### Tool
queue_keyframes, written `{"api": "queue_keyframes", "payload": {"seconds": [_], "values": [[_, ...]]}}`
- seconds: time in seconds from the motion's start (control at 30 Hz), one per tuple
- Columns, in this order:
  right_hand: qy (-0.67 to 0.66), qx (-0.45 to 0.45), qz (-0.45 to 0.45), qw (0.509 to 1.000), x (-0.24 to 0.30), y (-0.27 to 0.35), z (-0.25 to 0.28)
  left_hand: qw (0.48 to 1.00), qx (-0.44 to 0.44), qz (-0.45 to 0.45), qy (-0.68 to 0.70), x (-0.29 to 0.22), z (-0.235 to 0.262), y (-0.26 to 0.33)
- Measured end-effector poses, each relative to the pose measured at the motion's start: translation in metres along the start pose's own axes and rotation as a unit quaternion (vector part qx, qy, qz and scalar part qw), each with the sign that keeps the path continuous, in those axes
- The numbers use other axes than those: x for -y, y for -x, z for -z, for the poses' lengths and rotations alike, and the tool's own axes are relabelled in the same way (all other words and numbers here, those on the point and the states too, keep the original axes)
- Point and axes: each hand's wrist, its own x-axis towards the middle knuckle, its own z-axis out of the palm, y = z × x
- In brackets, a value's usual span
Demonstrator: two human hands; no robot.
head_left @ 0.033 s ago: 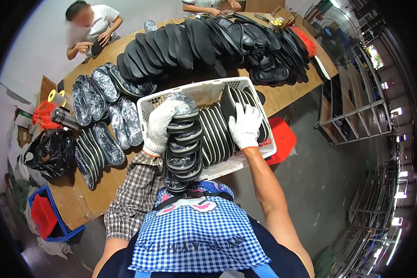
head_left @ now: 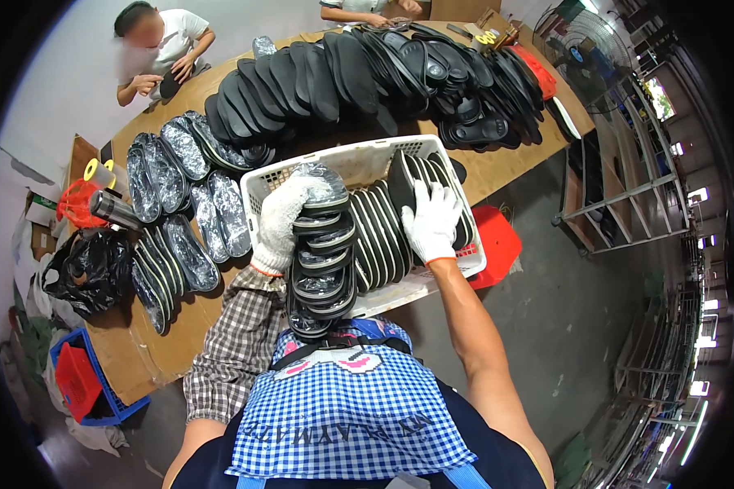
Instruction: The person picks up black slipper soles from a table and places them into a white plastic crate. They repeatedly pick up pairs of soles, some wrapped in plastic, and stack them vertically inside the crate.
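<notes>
A stack of black slippers [head_left: 324,262], in clear plastic at least in part, lies along the left side of a white plastic basket [head_left: 369,160] and reaches toward my apron. My left hand [head_left: 279,224], in a white knit glove, is closed round the stack's far end; some fingertips are hidden. In the basket, a row of dark slippers with pale edges [head_left: 381,236] stands on edge. Over the slippers at the basket's right side [head_left: 442,173] lies my gloved right hand [head_left: 432,224], its fingers stretched out and a little apart, touching them.
Across the table [head_left: 159,350], a long heap of black slippers [head_left: 302,81] lies behind the basket. Plastic-wrapped slippers [head_left: 159,175] and a black bag [head_left: 90,273] are at left. A red stool-like object [head_left: 495,244] stands beside the basket. Two people are across the table; a rack [head_left: 620,196] stands right.
</notes>
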Motion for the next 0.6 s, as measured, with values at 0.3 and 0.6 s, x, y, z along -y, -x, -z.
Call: {"api": "queue_keyframes", "payload": {"seconds": [0.3,0.6], "values": [[0.009,0.044,-0.006,0.999,-0.001,0.010,0.023,1.000,0.001,-0.006,0.003,-0.015,-0.009,-0.004],[-0.367,-0.020,-0.037,0.929,0.036,0.005,0.068,0.997,0.001,0.048,0.061,-0.011,-0.008,-0.001]]}}
